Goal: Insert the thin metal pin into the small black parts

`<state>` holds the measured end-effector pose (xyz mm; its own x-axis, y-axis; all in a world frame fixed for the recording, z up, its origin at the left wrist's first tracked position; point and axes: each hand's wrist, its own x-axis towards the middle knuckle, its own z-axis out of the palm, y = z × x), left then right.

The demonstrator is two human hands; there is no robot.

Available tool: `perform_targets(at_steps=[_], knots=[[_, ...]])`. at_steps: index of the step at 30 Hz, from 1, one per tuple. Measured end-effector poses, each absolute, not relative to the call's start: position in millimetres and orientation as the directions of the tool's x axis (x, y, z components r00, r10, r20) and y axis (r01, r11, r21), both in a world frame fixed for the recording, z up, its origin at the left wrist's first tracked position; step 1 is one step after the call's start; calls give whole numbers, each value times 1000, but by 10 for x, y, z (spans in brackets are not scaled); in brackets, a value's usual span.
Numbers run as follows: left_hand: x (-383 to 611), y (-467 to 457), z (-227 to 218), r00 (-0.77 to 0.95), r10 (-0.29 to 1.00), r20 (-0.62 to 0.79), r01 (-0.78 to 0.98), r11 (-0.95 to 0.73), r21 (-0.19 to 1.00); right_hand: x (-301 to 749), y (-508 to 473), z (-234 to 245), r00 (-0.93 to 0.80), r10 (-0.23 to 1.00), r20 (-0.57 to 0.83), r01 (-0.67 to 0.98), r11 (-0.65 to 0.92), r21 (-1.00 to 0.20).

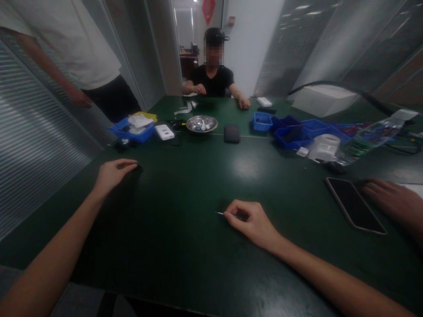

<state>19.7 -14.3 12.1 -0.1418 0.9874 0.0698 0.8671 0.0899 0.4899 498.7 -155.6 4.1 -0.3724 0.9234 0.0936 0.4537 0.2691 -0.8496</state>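
Note:
My right hand (pixel 248 219) is closed in a pinch low over the green table (pixel 185 198). From its fingertips a thin, shiny, needle-like metal piece (pixel 218 213) sticks out to the left; its exact kind cannot be made out. Farther left, my left hand (pixel 114 175) has thumb and forefinger pressed together just above the tabletop. Something tiny may be between those fingertips, too small to name. The two hands are well apart.
Across the middle stand a metal dish (pixel 201 124) with small bits, a black square object (pixel 231 134) and a white device (pixel 164 132). Blue bins (pixel 294 136) and a plastic bottle (pixel 373 134) stand right. Near a co-worker's hand (pixel 396 200) lies a phone (pixel 354 204).

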Motion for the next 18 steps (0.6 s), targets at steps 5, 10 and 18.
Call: perform_targets(at_steps=[5, 10, 18], knots=[[117, -113, 100, -69, 995, 66, 879, 29, 475, 4988, -1562, 46, -368, 926, 87, 458, 262, -849], [70, -68, 72, -75, 996, 48, 836, 37, 548, 4994, -1559, 40, -369, 925, 89, 460, 265, -847], [-17, -41, 69, -37, 999, 26, 861, 19, 509, 5003, -1556, 30, -376, 922, 89, 439, 262, -859]])
